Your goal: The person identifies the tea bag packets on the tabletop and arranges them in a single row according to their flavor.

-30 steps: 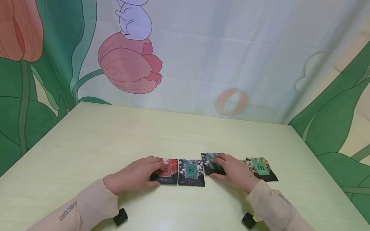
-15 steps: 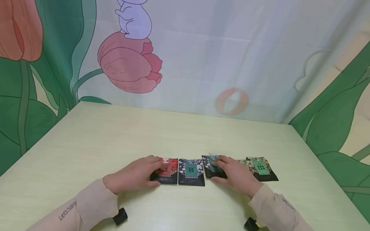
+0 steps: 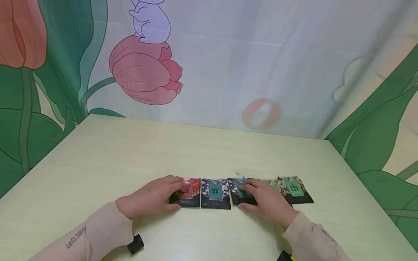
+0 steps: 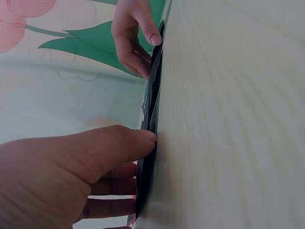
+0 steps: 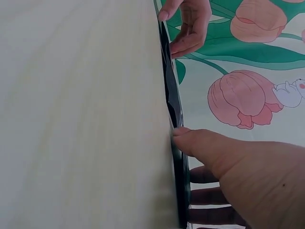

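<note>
Several flat printed sachets lie in a row on the table in the head view. On the red-topped sachet (image 3: 193, 201) at the left end rests my left hand (image 3: 156, 195), fingers over its face and thumb at the near edge. A dark blue floral sachet (image 3: 216, 203) with a teal label lies beside it, untouched. My right hand (image 3: 268, 201) lies over a similar blue sachet (image 3: 236, 198), its fingertips on the teal label and thumb near the lower edge. Both wrist views show straight fingers over the sachets, seen edge-on.
Right of my right hand, a green-patterned sachet (image 3: 273, 184) is partly hidden under it and overlaps another green-labelled sachet (image 3: 298, 197), which lies tilted. The pale table (image 3: 163, 148) ends at a printed curtain (image 3: 215, 79) behind.
My right hand has slid the blue sachet toward me and slightly right, bringing it level with its floral neighbour. The left hand has stayed on the red-topped sachet.
</note>
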The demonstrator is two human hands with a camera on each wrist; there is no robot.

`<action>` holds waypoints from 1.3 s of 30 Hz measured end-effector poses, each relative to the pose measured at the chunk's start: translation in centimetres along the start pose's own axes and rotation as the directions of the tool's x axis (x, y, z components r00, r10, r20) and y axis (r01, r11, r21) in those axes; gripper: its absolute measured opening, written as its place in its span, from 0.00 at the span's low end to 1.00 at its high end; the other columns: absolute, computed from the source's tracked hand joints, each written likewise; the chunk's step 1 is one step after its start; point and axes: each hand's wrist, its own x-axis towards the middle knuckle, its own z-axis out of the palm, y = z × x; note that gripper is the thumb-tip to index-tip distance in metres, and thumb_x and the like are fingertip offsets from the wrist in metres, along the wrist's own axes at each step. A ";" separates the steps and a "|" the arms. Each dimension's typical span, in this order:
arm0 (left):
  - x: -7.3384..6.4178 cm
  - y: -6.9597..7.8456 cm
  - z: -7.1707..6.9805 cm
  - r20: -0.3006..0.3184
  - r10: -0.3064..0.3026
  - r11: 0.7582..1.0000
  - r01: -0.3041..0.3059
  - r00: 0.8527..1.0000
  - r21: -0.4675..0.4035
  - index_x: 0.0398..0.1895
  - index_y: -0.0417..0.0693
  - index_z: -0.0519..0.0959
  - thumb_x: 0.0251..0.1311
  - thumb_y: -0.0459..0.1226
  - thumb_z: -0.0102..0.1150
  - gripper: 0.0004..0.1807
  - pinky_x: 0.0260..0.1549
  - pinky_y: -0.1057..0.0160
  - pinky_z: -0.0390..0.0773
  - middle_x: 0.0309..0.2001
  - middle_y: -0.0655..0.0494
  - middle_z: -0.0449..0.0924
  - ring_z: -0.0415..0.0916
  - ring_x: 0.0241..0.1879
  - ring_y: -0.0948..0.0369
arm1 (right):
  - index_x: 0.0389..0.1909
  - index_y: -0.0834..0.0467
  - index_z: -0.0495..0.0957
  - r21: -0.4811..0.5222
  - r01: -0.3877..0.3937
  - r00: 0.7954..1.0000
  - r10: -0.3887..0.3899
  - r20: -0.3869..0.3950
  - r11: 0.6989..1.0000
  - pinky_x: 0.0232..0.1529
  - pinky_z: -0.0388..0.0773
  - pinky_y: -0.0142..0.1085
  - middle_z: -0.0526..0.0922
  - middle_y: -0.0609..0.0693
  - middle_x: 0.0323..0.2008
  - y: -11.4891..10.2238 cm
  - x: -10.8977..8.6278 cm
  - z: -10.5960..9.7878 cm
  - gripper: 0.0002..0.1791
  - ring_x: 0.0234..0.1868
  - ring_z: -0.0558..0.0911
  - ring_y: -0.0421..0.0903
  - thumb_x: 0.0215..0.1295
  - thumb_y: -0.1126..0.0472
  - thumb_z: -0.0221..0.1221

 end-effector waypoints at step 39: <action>0.1 -0.3 0.3 -0.028 0.041 0.998 -0.040 0.999 0.040 0.52 0.46 0.77 0.52 0.47 0.69 0.26 0.55 0.56 0.78 0.52 0.53 0.78 0.74 0.50 0.58 | 0.60 0.51 0.74 0.149 -0.043 0.999 0.044 0.000 0.988 0.55 0.78 0.50 0.75 0.52 0.59 0.1 -1.6 -1.5 0.29 0.54 0.79 0.52 0.60 0.44 0.62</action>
